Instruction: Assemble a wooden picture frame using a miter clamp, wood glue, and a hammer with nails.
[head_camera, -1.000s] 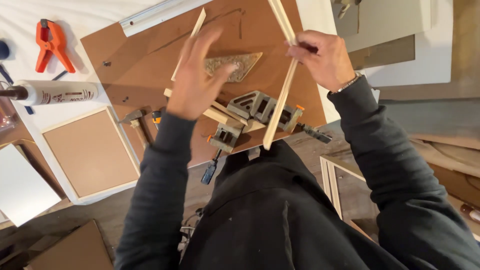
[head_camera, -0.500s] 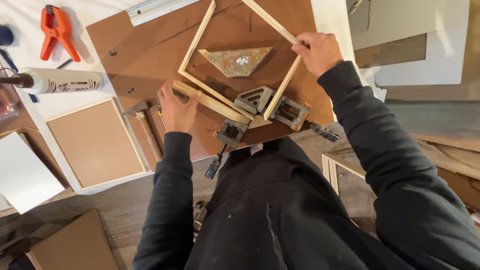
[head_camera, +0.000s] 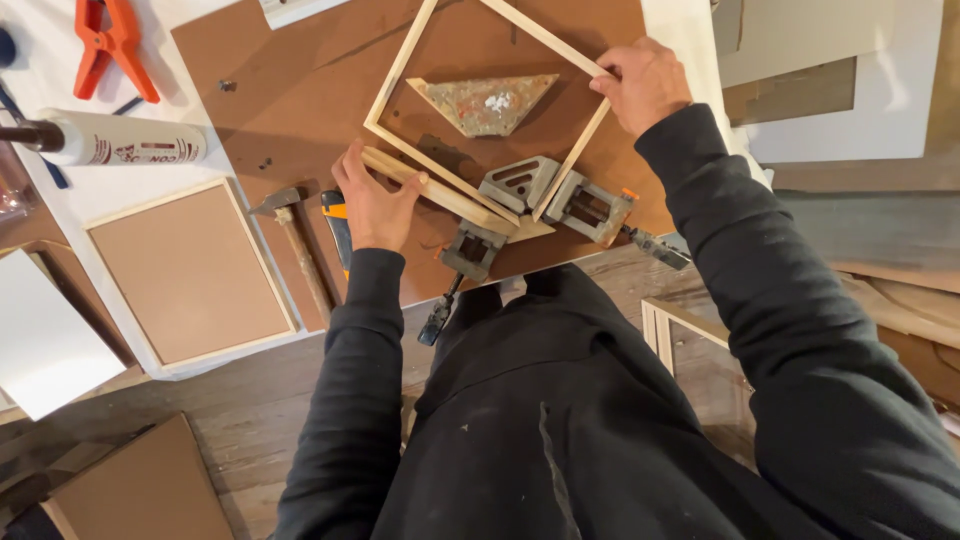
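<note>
**Frame in corner clamp**

Wooden frame (head_camera: 470, 110) lies on brown board (head_camera: 290, 90), near corner in metal corner clamp (head_camera: 545, 200). L hand (head_camera: 375, 200) presses flat on loose strip (head_camera: 440, 192), fingers open; R hand (head_camera: 645, 85) pinches frame's right corner. Hammer (head_camera: 295, 235) just left.

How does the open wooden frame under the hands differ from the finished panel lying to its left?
The open wooden frame is empty inside, showing the brown board; the finished panel is filled with a brown sheet. The frame sits cornerwise with one corner in a metal corner clamp, touched by the left hand and right hand; the panel lies untouched. Both have pale wood edges.
</note>
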